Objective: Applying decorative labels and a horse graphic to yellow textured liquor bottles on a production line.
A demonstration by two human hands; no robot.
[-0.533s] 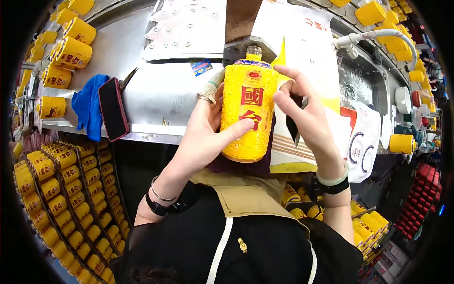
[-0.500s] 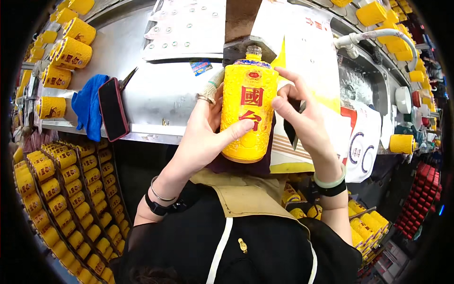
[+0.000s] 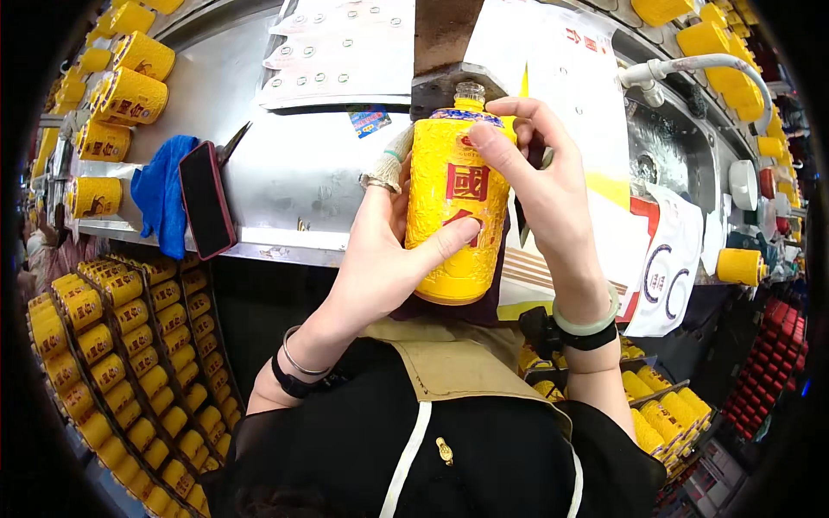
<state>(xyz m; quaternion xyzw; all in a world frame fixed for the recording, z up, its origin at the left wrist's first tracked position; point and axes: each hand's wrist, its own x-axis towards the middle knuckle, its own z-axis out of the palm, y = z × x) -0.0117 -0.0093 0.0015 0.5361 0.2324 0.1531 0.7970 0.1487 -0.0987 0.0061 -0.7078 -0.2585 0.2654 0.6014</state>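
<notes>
A yellow embossed bottle [image 3: 449, 259] with red characters and a clear glass neck stands slightly tilted in front of me. My left hand [image 3: 389, 250] is closed round its left side, thumb across the front and a knitted cover [image 3: 386, 170] on one finger. At the upper right of the bottle, my right hand [image 3: 548, 177] is curled. Its thumb covers much of the round red emblem, and its index finger reaches beside the neck. A dark thin tool [image 3: 524, 226] shows partly behind that palm; its kind is hidden.
Left on the metal counter [image 3: 285, 186] are a red-edged phone [image 3: 207, 200], a blue cloth [image 3: 164, 194], tweezers [image 3: 233, 142] and several yellow bottles [image 3: 134, 95]. Sticker sheets [image 3: 341, 47] lie at the back. On the right are a sink [image 3: 665, 138] and tap [image 3: 691, 65]. Bottle racks [image 3: 129, 345] stand below left.
My right hand has moved up and left over the bottle's shoulder, its thumb now over the emblem. The bottle has shifted slightly right and turned a little in my left hand.
</notes>
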